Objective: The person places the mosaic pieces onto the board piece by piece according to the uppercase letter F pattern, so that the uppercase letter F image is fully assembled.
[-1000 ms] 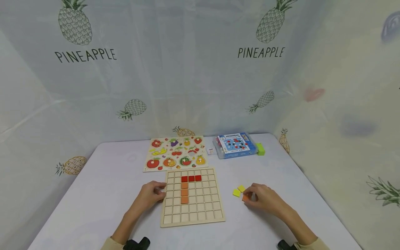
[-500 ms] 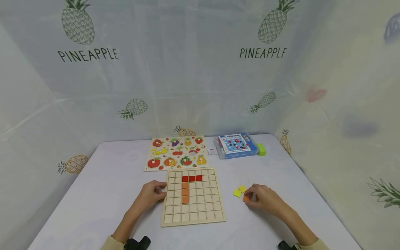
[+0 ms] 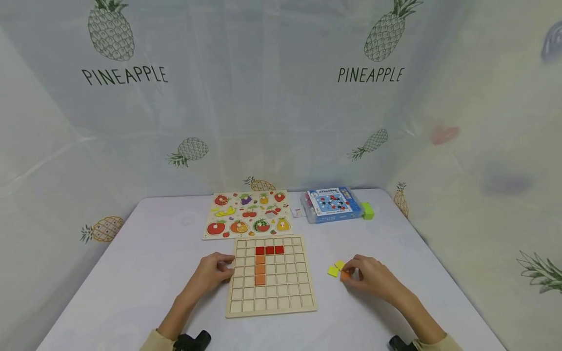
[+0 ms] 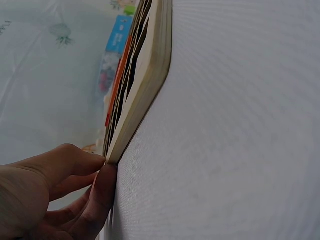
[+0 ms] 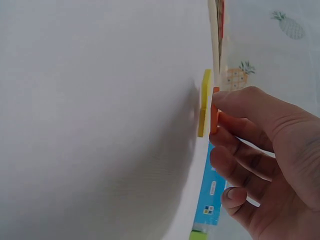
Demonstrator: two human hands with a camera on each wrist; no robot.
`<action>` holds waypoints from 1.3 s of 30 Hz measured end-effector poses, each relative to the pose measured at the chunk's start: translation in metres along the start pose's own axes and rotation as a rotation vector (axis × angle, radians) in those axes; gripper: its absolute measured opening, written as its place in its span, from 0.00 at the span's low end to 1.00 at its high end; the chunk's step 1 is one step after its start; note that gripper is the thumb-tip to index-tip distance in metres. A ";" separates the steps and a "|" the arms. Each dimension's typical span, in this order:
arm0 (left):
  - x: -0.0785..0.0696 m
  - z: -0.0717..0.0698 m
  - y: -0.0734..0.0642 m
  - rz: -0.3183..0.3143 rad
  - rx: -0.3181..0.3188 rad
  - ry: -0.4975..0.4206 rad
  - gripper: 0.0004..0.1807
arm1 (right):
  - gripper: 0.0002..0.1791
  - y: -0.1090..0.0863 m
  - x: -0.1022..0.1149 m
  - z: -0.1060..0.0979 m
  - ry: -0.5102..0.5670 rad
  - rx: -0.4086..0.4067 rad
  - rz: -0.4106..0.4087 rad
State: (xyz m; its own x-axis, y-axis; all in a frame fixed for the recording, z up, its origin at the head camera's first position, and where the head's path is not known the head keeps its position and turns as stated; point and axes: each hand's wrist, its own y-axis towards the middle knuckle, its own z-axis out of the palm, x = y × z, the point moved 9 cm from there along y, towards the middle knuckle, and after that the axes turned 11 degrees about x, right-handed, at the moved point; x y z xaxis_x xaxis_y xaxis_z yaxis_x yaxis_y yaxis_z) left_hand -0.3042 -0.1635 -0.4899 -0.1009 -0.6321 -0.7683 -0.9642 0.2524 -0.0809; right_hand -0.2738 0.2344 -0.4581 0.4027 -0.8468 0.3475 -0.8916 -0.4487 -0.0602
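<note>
Beside yellow tiles (image 3: 332, 271), orange tile (image 5: 214, 117) pinched in right grip (image 3: 371, 278), board (image 3: 281, 277) edge held in left grip (image 3: 212, 272)

The right hand (image 3: 371, 277), an orange tile (image 5: 214, 118) pinched between thumb and fingers, has risen slightly from its position half a second earlier, bringing the tile up with it. In the head view, the hand now covers a little more of the farther yellow tile (image 3: 339, 264). The backdrop (image 3: 263, 97) appears slightly farther right than a second ago.

In the head view, "PINEAPPLE" stands 2 times on the backdrop (image 3: 254, 107) in capitals.
</note>
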 end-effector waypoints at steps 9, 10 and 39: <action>0.003 0.001 0.001 -0.011 -0.002 -0.003 0.20 | 0.10 0.009 0.012 -0.006 0.001 -0.008 -0.020; 0.003 0.001 0.001 -0.010 -0.002 -0.006 0.20 | 0.11 0.011 0.015 -0.006 -0.001 -0.006 -0.027; 0.002 0.000 0.000 -0.021 0.001 0.006 0.20 | 0.11 0.080 0.160 0.049 -0.061 0.116 -0.334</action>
State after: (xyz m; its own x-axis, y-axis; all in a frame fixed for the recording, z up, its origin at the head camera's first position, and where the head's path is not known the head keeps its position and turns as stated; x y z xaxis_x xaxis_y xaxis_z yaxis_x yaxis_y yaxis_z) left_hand -0.3045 -0.1647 -0.4912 -0.0819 -0.6420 -0.7623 -0.9658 0.2398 -0.0982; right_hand -0.2709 0.0489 -0.4531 0.6827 -0.6617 0.3100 -0.6806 -0.7302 -0.0596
